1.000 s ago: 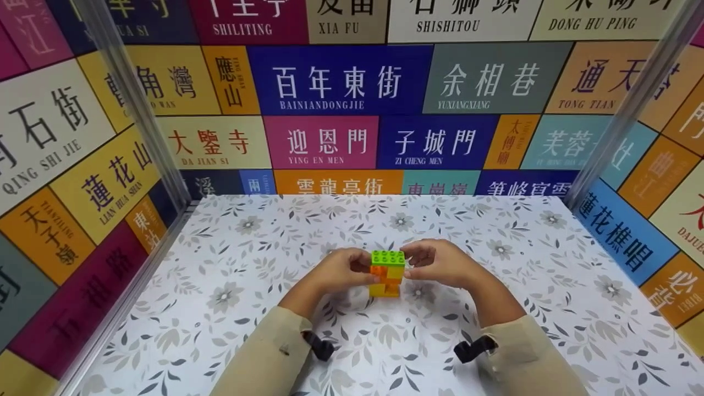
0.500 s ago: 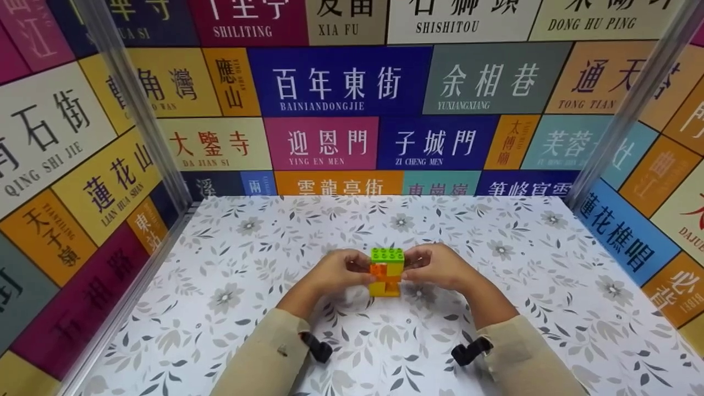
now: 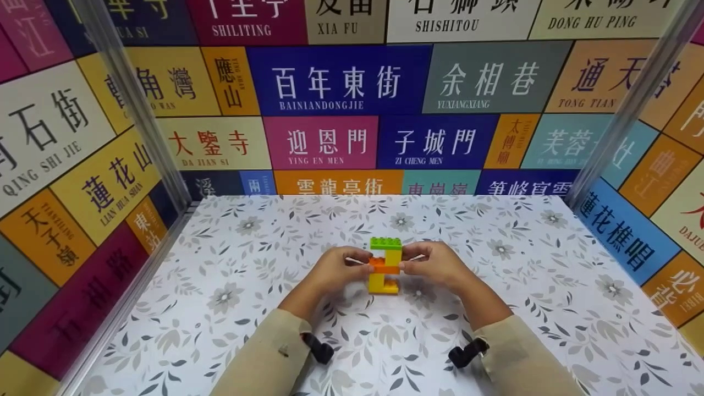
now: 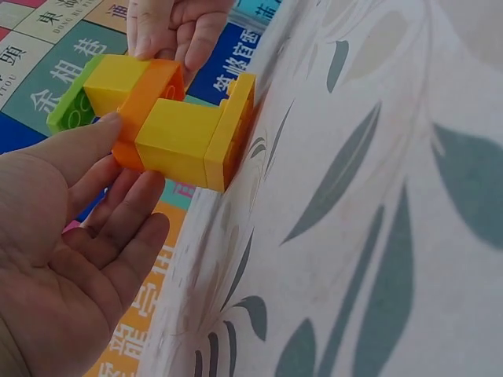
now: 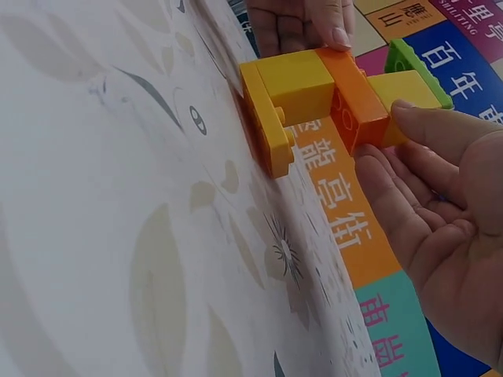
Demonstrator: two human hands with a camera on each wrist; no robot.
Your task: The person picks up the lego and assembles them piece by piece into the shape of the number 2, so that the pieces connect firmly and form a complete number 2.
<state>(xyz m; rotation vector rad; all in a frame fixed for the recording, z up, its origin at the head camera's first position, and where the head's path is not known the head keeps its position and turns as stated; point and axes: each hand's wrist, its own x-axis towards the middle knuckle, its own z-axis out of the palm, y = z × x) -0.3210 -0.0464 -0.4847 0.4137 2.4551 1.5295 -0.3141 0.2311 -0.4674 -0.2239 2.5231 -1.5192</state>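
A small S-shaped figure of toy building bricks stands upright between both hands in the head view. Its green plate (image 3: 386, 242) tops a yellow brick (image 3: 393, 257) on the right. Below runs an orange brick (image 3: 383, 269), then another yellow brick (image 4: 181, 132) on the left and a thin yellow base plate (image 5: 267, 118), close over the tabletop. My left hand (image 3: 340, 269) pinches the orange brick's left end, thumb toward me. From the other side my right hand (image 3: 434, 265) pinches the figure, its thumb (image 5: 428, 122) on the upper yellow brick and fingers by the orange one.
White floral paper covers the table (image 3: 264, 346). Colourful sign-printed panels (image 3: 338, 80) rise behind it and at both sides, with clear corner posts (image 3: 148, 126) between them. Black wrist pieces (image 3: 467, 353) stick out from the beige sleeves (image 3: 533, 357).
The right hand's fingers have closed in on the figure. The figure has turned so its front faces the head camera more, showing gaps beside the yellow bricks, and its green top sits higher in view.
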